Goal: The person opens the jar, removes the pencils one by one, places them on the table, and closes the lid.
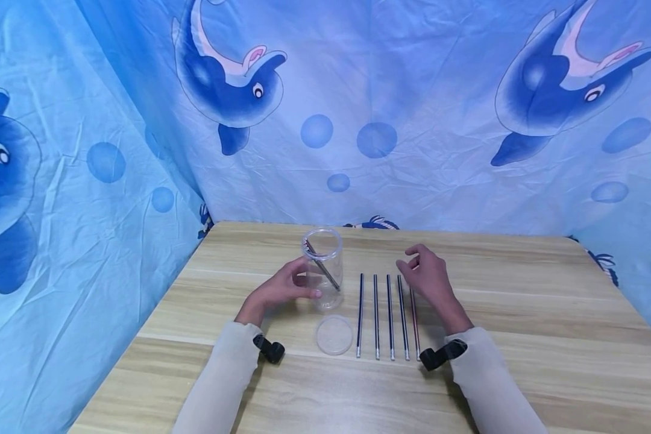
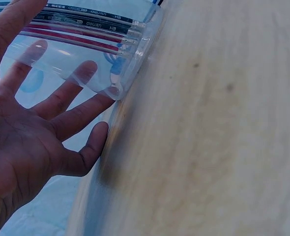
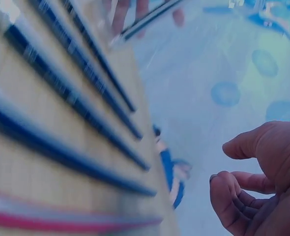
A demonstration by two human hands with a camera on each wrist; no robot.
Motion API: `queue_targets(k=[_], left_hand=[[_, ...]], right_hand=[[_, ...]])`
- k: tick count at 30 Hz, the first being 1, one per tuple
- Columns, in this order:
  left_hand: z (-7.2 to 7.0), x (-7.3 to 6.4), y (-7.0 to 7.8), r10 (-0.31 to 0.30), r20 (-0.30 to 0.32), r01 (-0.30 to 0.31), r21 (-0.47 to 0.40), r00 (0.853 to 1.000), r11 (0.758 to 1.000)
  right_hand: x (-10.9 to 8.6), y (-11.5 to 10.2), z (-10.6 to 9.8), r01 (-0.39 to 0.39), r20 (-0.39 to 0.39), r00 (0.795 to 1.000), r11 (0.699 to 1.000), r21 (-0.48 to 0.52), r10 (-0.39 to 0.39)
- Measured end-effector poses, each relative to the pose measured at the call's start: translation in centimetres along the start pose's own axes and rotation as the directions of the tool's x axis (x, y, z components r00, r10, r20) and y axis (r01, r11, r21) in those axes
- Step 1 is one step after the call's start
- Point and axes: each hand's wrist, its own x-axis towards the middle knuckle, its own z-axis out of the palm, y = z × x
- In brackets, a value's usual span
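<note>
A clear plastic jar (image 1: 335,260) stands upright on the table, with several pencils (image 2: 81,23) leaning inside it, some black and some red. My left hand (image 1: 283,286) holds the jar from its left side, thumb in front and fingers spread along the wall behind. To the right of the jar, several dark blue pencils (image 1: 389,314) and one red pencil (image 1: 415,320) lie in a row, their silver ends toward me. Over the far end of the red pencil, my right hand (image 1: 430,278) hovers with loosely bent fingers and nothing between thumb and fingertips.
A round clear lid (image 1: 334,335) lies flat in front of the jar, left of the pencil row. The wooden table (image 1: 526,367) is bordered at the back and sides by a blue dolphin-print cloth (image 1: 423,187).
</note>
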Motion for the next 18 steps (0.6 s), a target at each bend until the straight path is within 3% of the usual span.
queue_targets(k=[5,8,11,14,18], left_hand=[[-0.1,-0.1,0.1,-0.001,-0.003,0.001,0.012,1.000,1.000],[-0.2,-0.1,0.0,0.001,-0.005,-0.001,0.021,1.000,1.000],[-0.3,-0.1,-0.1,0.011,-0.002,-0.011,0.034,1.000,0.999],[-0.3,-0.1,0.0,0.021,0.003,-0.021,0.037,1.000,0.999],[-0.3,-0.1,0.0,0.016,0.003,-0.016,0.031,1.000,0.999]], right_hand=[[-0.9,-3.3,0.2,0.087,-0.056,0.995,0.995,0.049,-0.084],[-1.4,-5.3,0.6,0.166,-0.107,0.982,0.982,0.085,-0.157],[-2.0,-7.3,1.2,0.264,-0.173,0.954,0.959,0.105,-0.244],[-2.4,-9.2,1.9,0.367,-0.227,0.914,0.924,0.103,-0.337],[-3.0,-11.2,2.8,0.442,-0.248,0.878,0.892,0.094,-0.409]])
